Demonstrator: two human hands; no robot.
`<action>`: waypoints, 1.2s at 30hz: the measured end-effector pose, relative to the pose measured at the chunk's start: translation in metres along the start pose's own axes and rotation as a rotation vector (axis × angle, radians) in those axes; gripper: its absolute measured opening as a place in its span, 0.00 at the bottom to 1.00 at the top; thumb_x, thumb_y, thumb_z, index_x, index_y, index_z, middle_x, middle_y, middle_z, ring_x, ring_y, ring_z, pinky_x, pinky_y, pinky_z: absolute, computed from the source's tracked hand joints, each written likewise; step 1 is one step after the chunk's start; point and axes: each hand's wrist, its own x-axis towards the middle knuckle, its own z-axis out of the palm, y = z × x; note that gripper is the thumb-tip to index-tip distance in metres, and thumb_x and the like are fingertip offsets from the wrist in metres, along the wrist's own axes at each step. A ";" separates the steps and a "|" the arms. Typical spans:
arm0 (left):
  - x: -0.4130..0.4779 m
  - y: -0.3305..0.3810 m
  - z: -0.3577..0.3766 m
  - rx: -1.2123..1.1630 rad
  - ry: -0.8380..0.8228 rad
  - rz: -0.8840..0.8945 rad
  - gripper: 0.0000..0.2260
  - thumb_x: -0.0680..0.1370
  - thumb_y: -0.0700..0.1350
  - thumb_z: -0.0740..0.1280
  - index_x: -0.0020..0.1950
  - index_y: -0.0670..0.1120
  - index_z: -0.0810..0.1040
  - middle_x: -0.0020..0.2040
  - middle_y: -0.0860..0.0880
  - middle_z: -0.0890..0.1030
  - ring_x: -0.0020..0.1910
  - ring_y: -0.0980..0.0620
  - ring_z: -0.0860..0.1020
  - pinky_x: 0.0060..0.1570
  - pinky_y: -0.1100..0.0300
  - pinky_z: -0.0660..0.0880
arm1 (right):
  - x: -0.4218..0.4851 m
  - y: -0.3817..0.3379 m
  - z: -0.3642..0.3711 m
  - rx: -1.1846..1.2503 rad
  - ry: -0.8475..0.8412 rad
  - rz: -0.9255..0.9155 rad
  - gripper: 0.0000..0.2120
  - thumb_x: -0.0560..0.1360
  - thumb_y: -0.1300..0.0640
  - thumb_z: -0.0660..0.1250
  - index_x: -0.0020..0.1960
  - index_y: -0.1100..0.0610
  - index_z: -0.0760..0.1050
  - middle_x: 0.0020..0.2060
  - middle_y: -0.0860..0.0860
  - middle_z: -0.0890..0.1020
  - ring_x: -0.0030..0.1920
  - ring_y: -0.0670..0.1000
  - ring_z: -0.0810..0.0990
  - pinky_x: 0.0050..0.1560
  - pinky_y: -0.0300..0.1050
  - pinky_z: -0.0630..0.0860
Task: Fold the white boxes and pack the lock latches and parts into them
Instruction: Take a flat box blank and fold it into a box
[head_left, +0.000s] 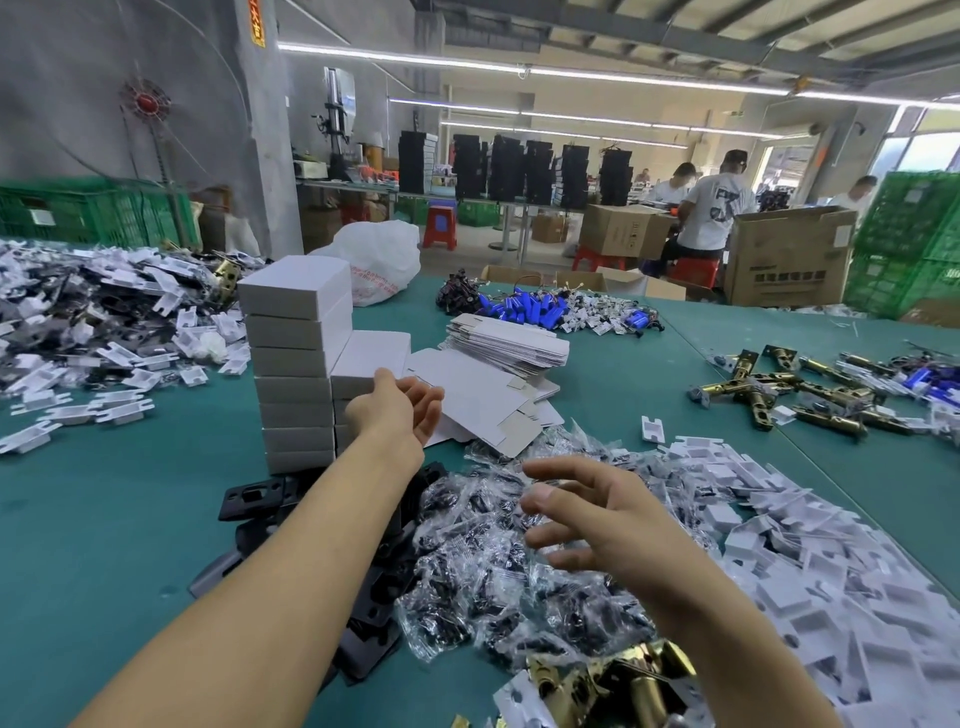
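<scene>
Folded white boxes stand in a tall stack (298, 364), with a shorter stack (370, 364) to its right. My left hand (397, 410) reaches out beside the shorter stack, fingers relaxed and empty, just in front of the flat unfolded box blanks (478, 405). More blanks lie in a pile (506, 345) behind. My right hand (608, 519) hovers with spread fingers over a heap of clear bags of small dark parts (498, 566), holding nothing. Brass lock latches (618, 680) lie near the bottom edge. Black plates (249, 496) lie under my left forearm.
White plastic inserts are heaped at the right (810, 561) and the far left (104, 322). More brass latches (779, 389) lie at the right on the green table (130, 519). Blue cells (530, 309) and a plastic bag (379, 265) sit at the back. People work beyond.
</scene>
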 end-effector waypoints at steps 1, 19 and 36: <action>0.000 0.000 0.001 -0.004 0.005 0.004 0.19 0.86 0.49 0.58 0.40 0.41 0.74 0.33 0.45 0.78 0.19 0.55 0.77 0.19 0.67 0.73 | 0.000 0.000 0.000 0.001 0.002 0.000 0.09 0.78 0.55 0.69 0.58 0.49 0.79 0.49 0.52 0.85 0.42 0.50 0.85 0.44 0.44 0.81; 0.028 -0.061 0.012 1.081 -0.327 0.192 0.13 0.81 0.50 0.66 0.65 0.50 0.73 0.46 0.41 0.80 0.21 0.55 0.71 0.22 0.67 0.66 | 0.007 0.015 -0.003 -0.077 0.049 0.052 0.07 0.79 0.55 0.68 0.56 0.50 0.78 0.47 0.54 0.83 0.37 0.45 0.82 0.36 0.38 0.77; -0.049 -0.045 -0.012 0.943 -0.800 0.772 0.13 0.72 0.35 0.73 0.38 0.54 0.80 0.33 0.64 0.80 0.34 0.68 0.77 0.36 0.75 0.71 | 0.014 0.010 -0.014 -0.026 0.487 -0.128 0.33 0.79 0.45 0.65 0.77 0.39 0.51 0.67 0.48 0.70 0.61 0.49 0.76 0.57 0.54 0.77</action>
